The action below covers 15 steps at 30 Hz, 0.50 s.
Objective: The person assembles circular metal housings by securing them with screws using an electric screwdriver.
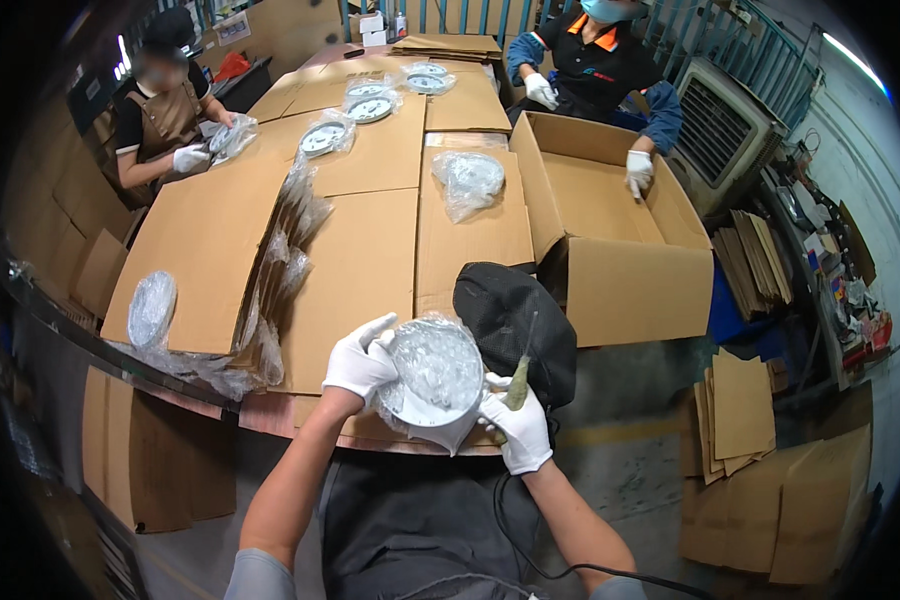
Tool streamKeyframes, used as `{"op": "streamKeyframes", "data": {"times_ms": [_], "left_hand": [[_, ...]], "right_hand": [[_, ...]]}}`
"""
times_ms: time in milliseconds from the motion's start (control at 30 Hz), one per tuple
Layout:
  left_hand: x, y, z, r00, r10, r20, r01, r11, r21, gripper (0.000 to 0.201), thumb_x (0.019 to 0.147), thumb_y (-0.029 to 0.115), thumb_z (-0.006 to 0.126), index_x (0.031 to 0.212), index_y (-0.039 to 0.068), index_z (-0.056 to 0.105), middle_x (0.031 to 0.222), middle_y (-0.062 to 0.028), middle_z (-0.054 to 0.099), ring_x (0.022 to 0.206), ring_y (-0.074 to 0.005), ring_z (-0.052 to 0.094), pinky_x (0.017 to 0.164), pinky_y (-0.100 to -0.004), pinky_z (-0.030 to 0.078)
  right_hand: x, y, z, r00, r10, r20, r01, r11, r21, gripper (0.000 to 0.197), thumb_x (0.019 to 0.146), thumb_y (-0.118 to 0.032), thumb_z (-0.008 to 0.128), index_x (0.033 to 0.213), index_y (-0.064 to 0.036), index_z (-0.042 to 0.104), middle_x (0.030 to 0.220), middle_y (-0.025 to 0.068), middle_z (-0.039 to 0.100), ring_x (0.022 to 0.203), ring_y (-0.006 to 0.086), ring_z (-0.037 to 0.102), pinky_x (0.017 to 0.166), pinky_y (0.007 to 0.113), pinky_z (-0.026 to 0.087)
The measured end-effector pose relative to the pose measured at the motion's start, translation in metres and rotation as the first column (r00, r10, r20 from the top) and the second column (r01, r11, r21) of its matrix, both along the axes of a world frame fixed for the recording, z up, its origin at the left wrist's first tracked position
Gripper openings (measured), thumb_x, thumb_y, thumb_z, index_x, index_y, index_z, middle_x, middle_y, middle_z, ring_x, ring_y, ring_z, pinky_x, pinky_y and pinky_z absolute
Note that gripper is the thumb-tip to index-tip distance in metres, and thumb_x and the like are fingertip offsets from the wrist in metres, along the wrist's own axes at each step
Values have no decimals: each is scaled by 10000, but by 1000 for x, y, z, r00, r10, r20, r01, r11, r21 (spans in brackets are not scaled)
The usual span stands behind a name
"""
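Observation:
A round white disc-shaped part wrapped in clear plastic film is held up over the near table edge. My left hand, in a white glove, is closed on its left side, gripping the film and rim. My gloved right hand is wrapped round a corded tool like a soldering iron, with a greenish handle and a thin tip pointing up. Its fingers also touch the disc's right edge. Just beyond lies a black mesh-backed item, perhaps a cap or bag.
On the cardboard-covered table are several film-wrapped discs. Cardboard layered with wrapped parts stands left. An open carton is at right, with a co-worker's hand in it. Another co-worker handles film at far left.

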<state>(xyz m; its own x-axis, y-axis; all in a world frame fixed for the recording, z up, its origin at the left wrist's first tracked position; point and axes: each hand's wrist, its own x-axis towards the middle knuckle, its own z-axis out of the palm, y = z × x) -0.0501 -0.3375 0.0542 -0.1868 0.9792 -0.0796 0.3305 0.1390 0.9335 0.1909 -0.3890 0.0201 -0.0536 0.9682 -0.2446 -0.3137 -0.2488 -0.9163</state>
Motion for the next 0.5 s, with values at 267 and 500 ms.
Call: {"op": "streamKeyframes", "data": {"times_ms": [267,500], "left_hand": [[1,69,-21,848,109,519,-157,986,51,385,872,-34,568,1254,-33,617,1115,-80,679,973,-160,642,873,-278,522],[14,201,-28,729,110,676,-301,938,172,521,840,-66,597,1340,10,472,1233,-104,592,1072,-212,606,912,-336,530]], "right_hand": [[13,-6,10,985,62,160,-69,997,43,244,917,-125,684,1110,9,619,1049,85,691,868,129,692,645,206,507],[40,-43,16,996,-63,62,70,989,-130,270,883,-40,697,1116,67,612,982,96,697,848,124,674,732,241,542]]}}
